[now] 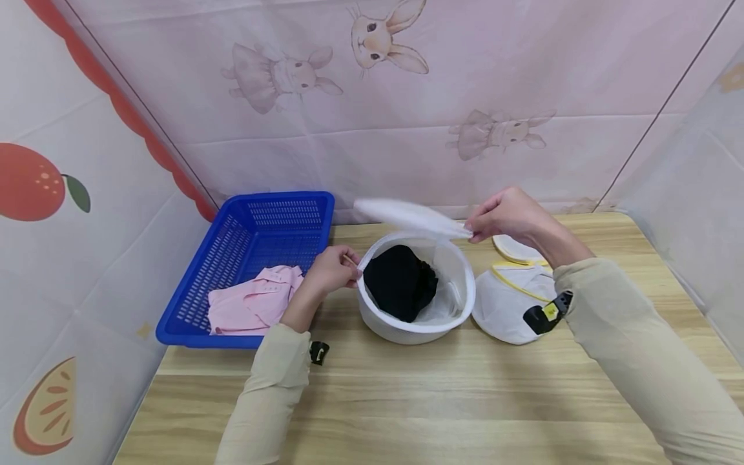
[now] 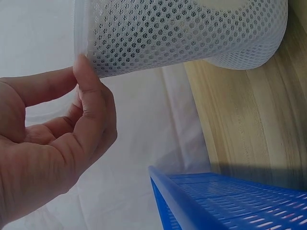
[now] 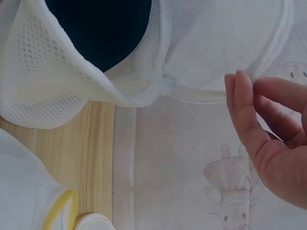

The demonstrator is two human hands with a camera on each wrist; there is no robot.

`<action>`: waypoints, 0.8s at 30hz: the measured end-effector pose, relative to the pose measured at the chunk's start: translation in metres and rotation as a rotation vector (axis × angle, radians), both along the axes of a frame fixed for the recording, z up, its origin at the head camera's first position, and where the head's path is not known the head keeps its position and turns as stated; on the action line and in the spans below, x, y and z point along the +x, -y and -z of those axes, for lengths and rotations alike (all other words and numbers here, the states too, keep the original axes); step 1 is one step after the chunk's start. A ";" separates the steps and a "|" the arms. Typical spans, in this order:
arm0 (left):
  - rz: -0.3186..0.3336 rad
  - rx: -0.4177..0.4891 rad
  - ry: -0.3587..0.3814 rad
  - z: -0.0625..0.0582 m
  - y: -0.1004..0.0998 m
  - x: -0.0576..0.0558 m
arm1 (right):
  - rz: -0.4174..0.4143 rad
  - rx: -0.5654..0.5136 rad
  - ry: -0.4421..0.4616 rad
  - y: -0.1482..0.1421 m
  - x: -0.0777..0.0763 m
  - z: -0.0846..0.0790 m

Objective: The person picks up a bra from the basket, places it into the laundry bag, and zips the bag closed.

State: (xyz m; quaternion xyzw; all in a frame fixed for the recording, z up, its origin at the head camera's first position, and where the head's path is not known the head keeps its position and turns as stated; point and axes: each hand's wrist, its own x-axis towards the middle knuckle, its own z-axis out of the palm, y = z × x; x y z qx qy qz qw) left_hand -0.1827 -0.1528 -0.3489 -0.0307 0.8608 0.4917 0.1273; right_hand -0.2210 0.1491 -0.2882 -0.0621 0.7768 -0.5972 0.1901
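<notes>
A round white mesh laundry bag [image 1: 415,328] stands on the table with its top uncovered. Inside it lies a folded black cloth [image 1: 398,284], perhaps a garment. My left hand [image 1: 336,268] pinches the bag's rim on the left between thumb and fingers, also plain in the left wrist view. My right hand [image 1: 502,216] holds the edge of the bag's white lid flap [image 1: 407,216], which is tilted up above the opening. In the right wrist view the flap [image 3: 206,48] joins the rim at a hinge-like seam.
A blue plastic basket [image 1: 168,326] stands at the left with a folded pink garment [image 1: 256,300] in it. Right of the mesh bag lies a white bag with yellow trim [image 1: 506,310], and behind it another white yellow-edged piece [image 1: 517,248]. A printed curtain [image 1: 372,155] hangs behind the wooden table [image 1: 407,400].
</notes>
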 end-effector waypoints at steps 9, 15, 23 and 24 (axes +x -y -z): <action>-0.004 -0.006 -0.001 0.002 -0.001 -0.002 | -0.110 0.177 -0.002 -0.004 -0.001 0.008; -0.028 -0.008 0.006 0.003 -0.001 -0.002 | -0.194 0.190 0.039 -0.008 -0.001 0.016; -0.048 -0.046 0.020 0.006 0.000 -0.001 | -0.255 0.196 0.051 -0.011 0.002 0.034; -0.041 -0.054 0.018 0.006 0.000 -0.001 | -0.261 0.194 0.055 -0.011 0.003 0.037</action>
